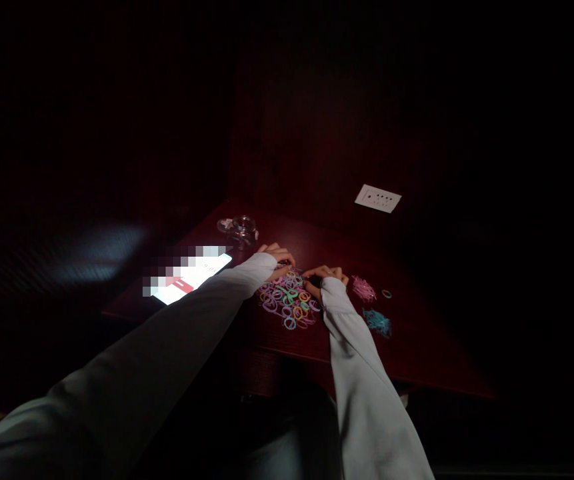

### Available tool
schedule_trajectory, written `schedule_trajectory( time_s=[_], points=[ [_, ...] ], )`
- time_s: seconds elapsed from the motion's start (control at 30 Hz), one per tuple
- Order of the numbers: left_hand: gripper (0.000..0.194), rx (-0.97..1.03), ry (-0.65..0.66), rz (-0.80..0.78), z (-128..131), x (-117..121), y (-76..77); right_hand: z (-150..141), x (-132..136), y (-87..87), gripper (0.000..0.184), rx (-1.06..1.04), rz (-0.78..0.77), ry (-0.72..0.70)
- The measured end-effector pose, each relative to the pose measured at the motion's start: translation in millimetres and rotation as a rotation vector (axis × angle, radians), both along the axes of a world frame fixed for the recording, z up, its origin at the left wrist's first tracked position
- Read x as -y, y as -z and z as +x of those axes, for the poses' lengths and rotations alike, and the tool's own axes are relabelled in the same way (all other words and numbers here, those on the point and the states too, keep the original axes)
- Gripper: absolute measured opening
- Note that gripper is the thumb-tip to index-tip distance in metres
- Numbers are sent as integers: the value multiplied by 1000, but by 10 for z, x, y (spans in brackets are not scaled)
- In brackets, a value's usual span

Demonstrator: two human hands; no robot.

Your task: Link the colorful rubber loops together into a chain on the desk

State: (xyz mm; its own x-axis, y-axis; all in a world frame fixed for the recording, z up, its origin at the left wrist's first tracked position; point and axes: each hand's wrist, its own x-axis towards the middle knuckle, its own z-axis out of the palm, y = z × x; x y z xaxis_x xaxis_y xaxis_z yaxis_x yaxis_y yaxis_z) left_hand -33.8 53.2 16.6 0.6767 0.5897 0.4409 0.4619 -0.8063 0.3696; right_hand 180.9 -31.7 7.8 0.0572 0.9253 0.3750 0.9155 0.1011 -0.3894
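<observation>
A loose pile of small multicoloured hair ties (287,299), in purple, green, yellow and pink, lies on the dark red table. At its far left edge is my left hand (277,253), fingers bent and drawn together over the ties. My right hand (325,275) is at the pile's right edge, its fingers curled inward and closed. Whatever either hand's fingertips hold is too small and dark to make out. Right of my right hand are a pink bunch of bands (363,289) and a teal bunch (377,322). A single ring-shaped tie (387,293) lies beside them.
A brightly lit phone (191,279) lies on the table's left side. Behind it stands a clear glass jar (243,230), with its lid (225,225) beside it. A white socket plate (377,199) is on the back panel. The surroundings are very dark.
</observation>
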Motion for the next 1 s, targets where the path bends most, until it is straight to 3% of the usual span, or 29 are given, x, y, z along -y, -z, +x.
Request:
schedule_trajectory(
  time_s=[0.07,0.2,0.27,0.63,1.0],
  points=[
    [18,22,-55,5,-17,-7,-33,-1,14,-2,12,6,4,-28],
    [26,137,-381,-23,-80,-63,-131,-45,33,-45,16,0,17,-32],
    [29,151,-473,-58,-107,-83,-162,-72,34,-68,15,2,17,-15],
    [13,-37,-228,-88,-63,-77,-36,-71,-5,-71,10,1,76,16],
    [7,-46,-231,-46,-27,-87,28,-83,2,-84,8,14,77,3]
  ],
)
